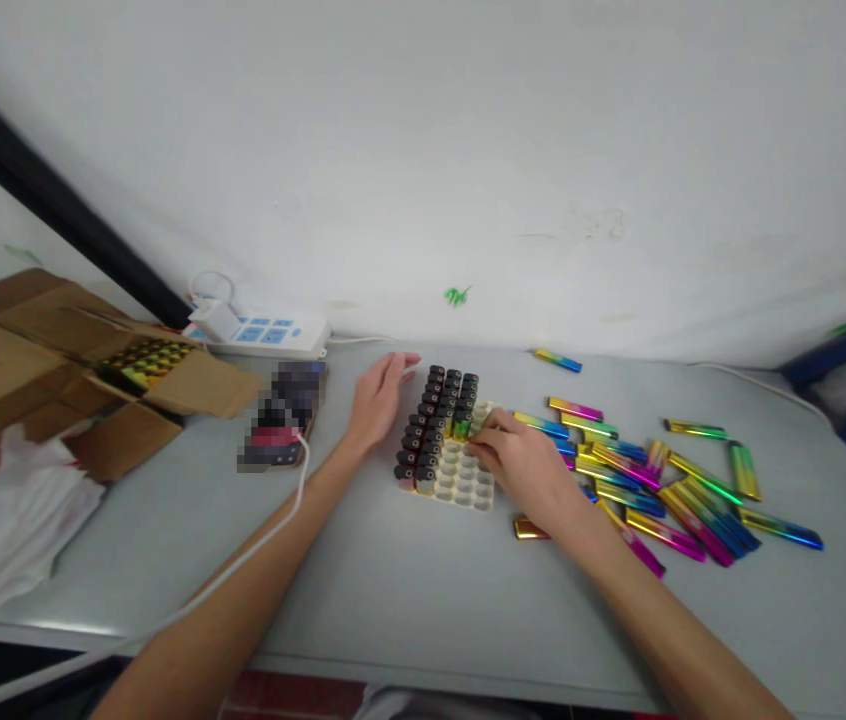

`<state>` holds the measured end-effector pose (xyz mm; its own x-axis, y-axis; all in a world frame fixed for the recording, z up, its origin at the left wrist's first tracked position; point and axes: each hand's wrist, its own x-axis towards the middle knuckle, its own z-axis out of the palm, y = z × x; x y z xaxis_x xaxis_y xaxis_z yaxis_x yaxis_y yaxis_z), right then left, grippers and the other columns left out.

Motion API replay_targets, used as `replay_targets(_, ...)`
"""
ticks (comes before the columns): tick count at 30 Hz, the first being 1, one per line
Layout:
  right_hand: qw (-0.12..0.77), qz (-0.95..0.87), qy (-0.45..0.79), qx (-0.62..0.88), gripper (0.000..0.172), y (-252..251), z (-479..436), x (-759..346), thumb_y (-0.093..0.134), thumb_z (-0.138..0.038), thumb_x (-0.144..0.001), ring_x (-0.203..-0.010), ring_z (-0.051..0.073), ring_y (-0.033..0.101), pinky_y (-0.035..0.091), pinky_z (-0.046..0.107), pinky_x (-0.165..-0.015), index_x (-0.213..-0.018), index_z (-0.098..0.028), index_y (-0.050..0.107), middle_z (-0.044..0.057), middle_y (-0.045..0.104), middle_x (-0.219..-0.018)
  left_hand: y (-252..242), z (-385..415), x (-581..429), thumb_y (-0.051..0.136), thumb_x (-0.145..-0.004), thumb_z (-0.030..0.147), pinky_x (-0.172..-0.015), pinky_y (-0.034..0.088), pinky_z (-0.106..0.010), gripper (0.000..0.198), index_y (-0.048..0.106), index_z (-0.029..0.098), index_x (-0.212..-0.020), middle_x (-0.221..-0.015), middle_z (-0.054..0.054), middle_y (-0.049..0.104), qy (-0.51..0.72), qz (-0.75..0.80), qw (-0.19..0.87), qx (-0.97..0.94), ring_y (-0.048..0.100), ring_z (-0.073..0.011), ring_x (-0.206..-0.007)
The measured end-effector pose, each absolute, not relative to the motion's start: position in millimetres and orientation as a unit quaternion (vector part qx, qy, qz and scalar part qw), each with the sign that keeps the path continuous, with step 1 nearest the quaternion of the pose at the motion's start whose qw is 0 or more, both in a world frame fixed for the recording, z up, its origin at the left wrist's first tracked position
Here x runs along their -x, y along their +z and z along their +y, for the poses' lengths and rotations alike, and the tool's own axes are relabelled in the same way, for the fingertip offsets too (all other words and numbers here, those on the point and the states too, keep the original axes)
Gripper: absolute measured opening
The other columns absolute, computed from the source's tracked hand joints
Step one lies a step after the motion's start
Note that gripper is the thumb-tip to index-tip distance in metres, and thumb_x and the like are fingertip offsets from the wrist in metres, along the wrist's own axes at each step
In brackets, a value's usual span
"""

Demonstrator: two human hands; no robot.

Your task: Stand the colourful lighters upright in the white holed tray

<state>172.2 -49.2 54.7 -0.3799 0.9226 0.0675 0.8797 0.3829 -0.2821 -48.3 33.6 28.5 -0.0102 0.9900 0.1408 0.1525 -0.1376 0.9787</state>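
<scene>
"Head camera, two bare hands on one pale moulded tray (464,490)! Count the capped sticks (430,410) for me!"

"Three columns stand upright in it, black caps with small round marks; they overlap, so no exact total. Rounded hollows show on the tray's near right part."

"And the right hand (532,465)?"

"At the tray's right edge, fingertips bunched together, just beside a green-bodied stick (460,427). Whether that grip pinches anything, I cannot tell. The left hand (378,402) rests just left of the tray, grip loosely spread, fingers stretched out."

"Right of the tray, what a spill!"

"Roughly twenty loose sticks (667,537), glossy, flat and metallic, fading gold to blue, green or magenta; overlaps spoil the count. All on the smooth grey tabletop (363,590)."

"Left of the tray?"

"One pixelated phone (284,415), one white cable (295,490) across it, and beyond, one white power strip (273,336) with blue socket panels. Further left, one open cardboard box (7,365) holding yellow-and-black pieces (149,360), plus crumpled white plastic (10,520)."

"Any lettering?"

"Red print on the cardboard, too blurred to read!"
</scene>
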Motion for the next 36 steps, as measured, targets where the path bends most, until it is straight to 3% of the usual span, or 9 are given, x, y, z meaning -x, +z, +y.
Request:
replay_targets(4,0.094,-0.83,0.096,0.541,0.021,55,-48,-171,0.062,-0.021,-0.106,-0.092,0.022,0.075,0.057,0.032,-0.079,-0.107,-0.02,0.083,0.01,0.074,-0.112,26,31,38,0.061,-0.095,0.062,-0.111,0.052,-0.041,0.051,0.077,0.016,-0.11,-0.127,-0.014,0.077,0.51,0.436,0.528,-0.521,0.07,-0.0283,-0.124)
replay_targets(7,0.088,-0.833,0.096,0.538,0.022,55,-48,-171,0.061,-0.021,-0.107,-0.09,0.023,0.074,0.057,0.033,-0.08,-0.106,-0.019,0.083,0.01,0.074,-0.111,30,29,33,0.061,-0.096,0.06,-0.109,0.053,-0.041,0.049,0.079,0.018,-0.114,-0.125,-0.012,0.078,0.494,0.428,0.554,-0.516,0.071,-0.028,-0.121)
replay_targets(11,0.099,-0.838,0.091,0.529,0.023,53,-48,-172,0.059,-0.017,-0.107,-0.088,0.022,0.073,0.057,0.033,-0.079,-0.104,-0.019,0.083,0.01,0.073,-0.109,32,28,28,0.058,-0.097,0.06,-0.108,0.053,-0.039,0.05,0.08,0.018,-0.114,-0.122,-0.01,0.08,0.482,0.433,0.538,-0.539,0.073,-0.0274,-0.118)
replay_targets(20,0.1,-0.832,0.099,0.537,0.023,54,-48,-171,0.059,-0.019,-0.107,-0.091,0.023,0.074,0.057,0.032,-0.079,-0.103,-0.02,0.082,0.01,0.073,-0.111,32,26,26,0.062,-0.088,0.08,-0.101,0.055,-0.04,0.069,0.081,0.015,-0.099,-0.098,-0.01,0.083,0.465,0.453,0.548,-0.528,0.075,-0.0307,-0.106)
replay_targets(27,0.105,-0.832,0.109,0.534,0.024,56,-49,-172,0.059,-0.018,-0.107,-0.094,0.023,0.075,0.059,0.033,-0.083,-0.106,-0.019,0.083,0.01,0.074,-0.112,31,26,28,0.061,-0.092,0.074,-0.105,0.053,-0.041,0.059,0.079,0.018,-0.095,-0.1,-0.009,0.082,0.475,0.446,0.523,-0.549,0.073,-0.0295,-0.105)
replay_targets(30,0.151,-0.833,0.12,0.519,0.021,55,-48,-178,0.062,-0.022,-0.107,-0.095,0.021,0.074,0.059,0.032,-0.087,-0.106,-0.02,0.083,0.009,0.073,-0.111,33,25,28,0.061,-0.094,0.069,-0.101,0.053,-0.04,0.053,0.075,0.018,-0.088,-0.096,-0.008,0.08,0.478,0.445,0.514,-0.556,0.07,-0.0276,-0.1)
replay_targets(36,0.344,-0.77,0.07,0.532,0.025,63,-41,-232,0.062,-0.031,-0.108,-0.083,0.02,0.072,0.06,0.034,-0.082,-0.101,-0.02,0.083,0.009,0.074,-0.098,34,26,29,0.065,-0.09,0.067,-0.094,0.052,-0.035,0.048,0.064,0.02,-0.079,-0.086,-0.006,0.073,0.466,0.465,0.497,-0.565,0.062,-0.0251,-0.09)
